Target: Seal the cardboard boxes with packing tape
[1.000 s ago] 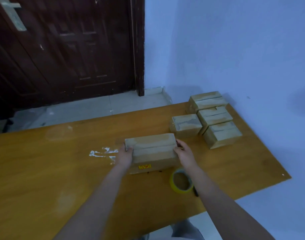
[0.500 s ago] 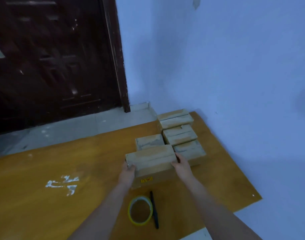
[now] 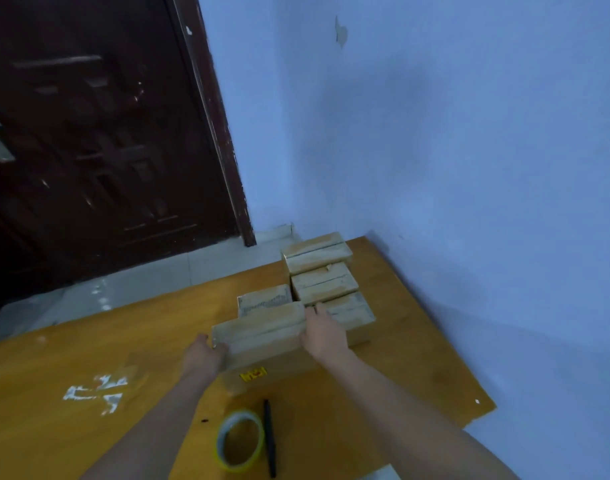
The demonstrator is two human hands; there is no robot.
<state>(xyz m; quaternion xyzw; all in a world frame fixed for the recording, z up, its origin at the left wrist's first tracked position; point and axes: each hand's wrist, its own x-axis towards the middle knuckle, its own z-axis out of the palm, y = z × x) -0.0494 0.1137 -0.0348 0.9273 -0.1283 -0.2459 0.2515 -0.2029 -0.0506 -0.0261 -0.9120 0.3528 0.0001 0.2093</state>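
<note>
Between both hands (image 3: 206,355) (image 3: 326,336), box (image 3: 262,334) abuts rear boxes (image 3: 319,271).

Tan box (image 3: 262,336) with yellow label (image 3: 252,374), yellow-rimmed tape roll (image 3: 240,441), black pen (image 3: 269,438), orange table (image 3: 54,375).

wall (image 3: 470,150): pale blue, chipped patch high up; meets the door frame at the corner | door (image 3: 89,150): dark brown, panelled; metal handle at left edge | floor (image 3: 151,282): light grey tiles | table (image 3: 71,358): orange-brown wood, white smears on top | light: dim
</note>
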